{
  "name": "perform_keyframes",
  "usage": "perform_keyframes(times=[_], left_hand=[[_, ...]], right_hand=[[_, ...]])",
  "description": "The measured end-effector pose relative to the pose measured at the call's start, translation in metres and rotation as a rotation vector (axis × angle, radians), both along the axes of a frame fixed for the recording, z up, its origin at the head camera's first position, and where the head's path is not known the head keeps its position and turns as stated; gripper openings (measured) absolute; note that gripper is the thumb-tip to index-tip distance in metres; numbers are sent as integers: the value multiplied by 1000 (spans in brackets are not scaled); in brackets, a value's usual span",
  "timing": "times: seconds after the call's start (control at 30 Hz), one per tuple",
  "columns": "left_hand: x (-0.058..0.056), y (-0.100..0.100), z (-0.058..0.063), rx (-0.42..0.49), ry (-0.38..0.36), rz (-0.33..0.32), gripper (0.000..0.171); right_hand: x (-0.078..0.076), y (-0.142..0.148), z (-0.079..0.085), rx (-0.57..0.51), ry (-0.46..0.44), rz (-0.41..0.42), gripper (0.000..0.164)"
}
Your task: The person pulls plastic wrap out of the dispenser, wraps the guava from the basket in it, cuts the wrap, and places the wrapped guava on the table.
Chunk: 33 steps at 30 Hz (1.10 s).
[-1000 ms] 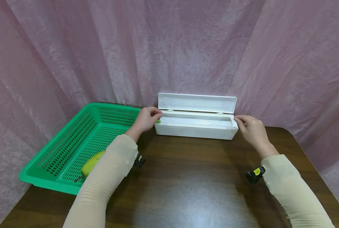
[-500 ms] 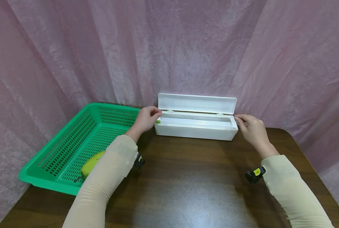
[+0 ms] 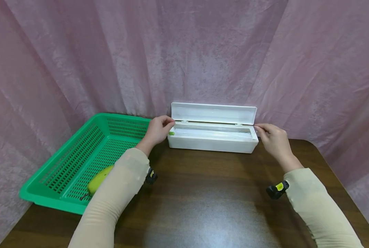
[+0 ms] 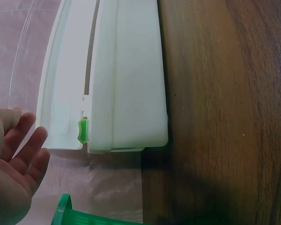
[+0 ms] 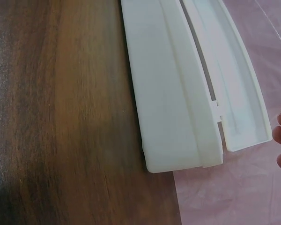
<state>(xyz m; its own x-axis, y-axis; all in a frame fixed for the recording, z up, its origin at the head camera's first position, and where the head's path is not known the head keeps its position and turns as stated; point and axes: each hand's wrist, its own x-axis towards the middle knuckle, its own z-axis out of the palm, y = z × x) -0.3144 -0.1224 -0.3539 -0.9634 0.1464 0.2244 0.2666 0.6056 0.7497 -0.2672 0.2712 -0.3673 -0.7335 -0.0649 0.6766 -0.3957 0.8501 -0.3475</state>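
Observation:
A long white cling film dispenser point(image 3: 212, 145) stands at the back of the table, its hinged lid point(image 3: 213, 113) tipped back. Inside lies a roll of clear film, and a small green slider point(image 4: 83, 130) shows at the left end. My left hand point(image 3: 160, 130) pinches the film by the box's left back corner, thumb against fingertips. At the right end, my right hand point(image 3: 274, 139) pinches the other side between thumb and forefinger. The thin edge of the cling film point(image 4: 18, 51) runs up from my left fingertips in the left wrist view. Only fingertips of the right hand show in its wrist view.
On the left sits a green plastic basket point(image 3: 32, 193), its near right part hidden by my left sleeve. A yellow-green fruit point(image 3: 99, 179) with a dark stem lies in it. Pink curtain point(image 3: 215, 51) hangs close behind the dispenser. The brown wooden table point(image 3: 209, 193) extends in front.
Both hands have risen very slightly, still pinching the film at the two ends. The green slider shows more plainly beside the left hand. The basket and dispenser stay in place.

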Motion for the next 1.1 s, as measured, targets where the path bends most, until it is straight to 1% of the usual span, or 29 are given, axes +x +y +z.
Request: perform_keyframes(times=[0.4,0.67,0.8,1.1], left_hand=[[0,2,1,8,24,10,20],[0,0,1,27,64,21,19],[0,0,2,48,71,27,19],[1,1,2,66,86,39,19]], right_hand=[[2,-3,3,-70,37,1,14],[0,-6,4,-77,55,4,13],[1,-7,6,-75,56,0,13],[1,-8,9,-85,80,15,12]])
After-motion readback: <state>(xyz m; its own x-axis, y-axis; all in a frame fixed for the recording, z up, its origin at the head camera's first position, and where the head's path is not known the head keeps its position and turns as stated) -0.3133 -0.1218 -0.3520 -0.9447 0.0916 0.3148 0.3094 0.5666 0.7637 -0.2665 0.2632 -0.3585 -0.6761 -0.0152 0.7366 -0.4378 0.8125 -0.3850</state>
